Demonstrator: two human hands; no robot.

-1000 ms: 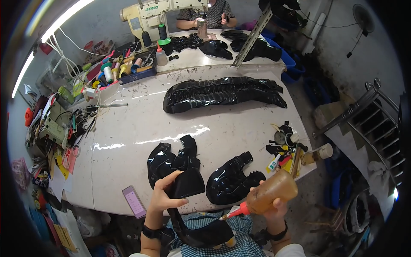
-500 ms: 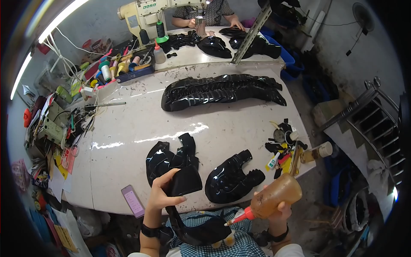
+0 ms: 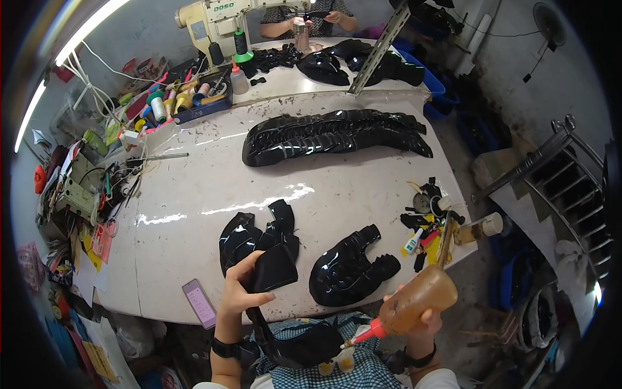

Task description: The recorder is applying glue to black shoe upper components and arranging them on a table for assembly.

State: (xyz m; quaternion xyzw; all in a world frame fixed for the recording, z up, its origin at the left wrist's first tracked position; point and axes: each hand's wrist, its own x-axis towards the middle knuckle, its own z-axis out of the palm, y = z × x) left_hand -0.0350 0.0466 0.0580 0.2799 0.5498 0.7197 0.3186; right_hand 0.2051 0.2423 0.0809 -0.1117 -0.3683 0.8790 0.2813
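Between the thumb and fingers of my left hand is one end of a black shoe upper. Its matt end stands up at the hand, and its curved glossy part hangs down over my lap. My right hand is wrapped round a squeeze bottle of amber glue, tilted so its red nozzle points down and left. The nozzle's tip is at the right edge of the upper; whether it touches I cannot tell. Just beyond my hands lie glossy black uppers, one stack on the left and another on the right.
A long row of black uppers lies across the white table. A phone is at the near left edge. Tools and cords crowd the left; small jars and scraps sit right. Another person's hands work beyond the sewing machine.
The held upper and my left hand have shifted slightly left. The nozzle's tip has moved a little lower along the upper's edge. Across the table, the other person's hands have come together at a black piece.
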